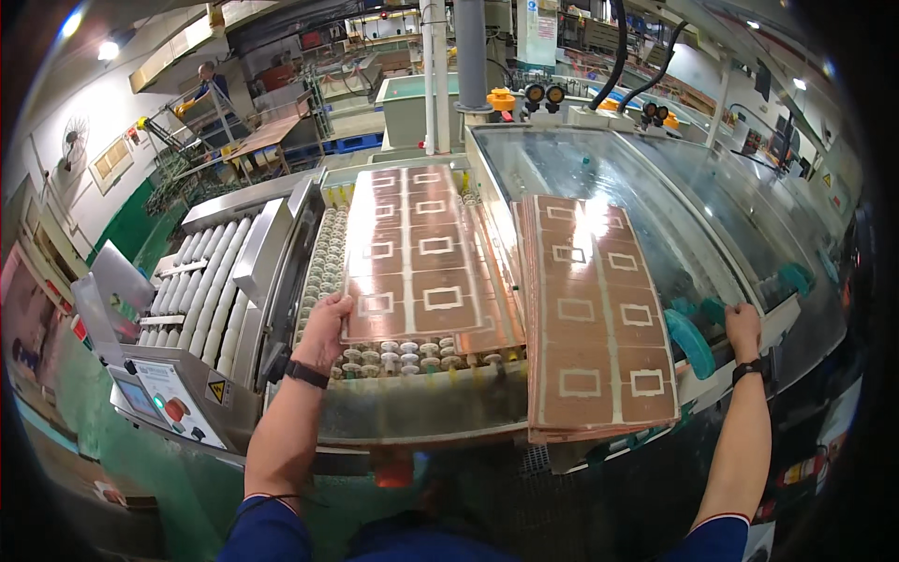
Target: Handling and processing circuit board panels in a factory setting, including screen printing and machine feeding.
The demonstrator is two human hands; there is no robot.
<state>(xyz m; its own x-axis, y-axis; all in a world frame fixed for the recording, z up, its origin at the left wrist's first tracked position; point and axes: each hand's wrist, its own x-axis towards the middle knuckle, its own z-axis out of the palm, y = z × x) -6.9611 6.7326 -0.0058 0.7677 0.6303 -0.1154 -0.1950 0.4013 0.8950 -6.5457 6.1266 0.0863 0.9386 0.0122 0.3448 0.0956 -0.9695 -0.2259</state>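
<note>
A flat copper-coloured panel point(389, 258) with pale rectangular outlines slants over the roller conveyor. My left hand point(323, 332) grips its near left corner, thumb on top. More copper panels point(492, 272) show beneath its right side, on the rollers. To the right, a stack of similar panels point(581, 323) lies on the machine's edge and its glassy cover. My right hand point(744, 332) is closed at the cover's near right edge, beside a teal piece point(714, 311). What those fingers hold, if anything, is hidden. A curved teal handle-like piece point(690, 345) sits between that hand and the stack.
Wheeled rollers point(398, 361) run under the panels. At left stands a metal unit with white rollers point(211, 272) and a control panel point(169, 403) with a red knob. Round gauges point(545, 94) and a grey pipe point(471, 56) rise behind. Another person point(204, 84) is far left.
</note>
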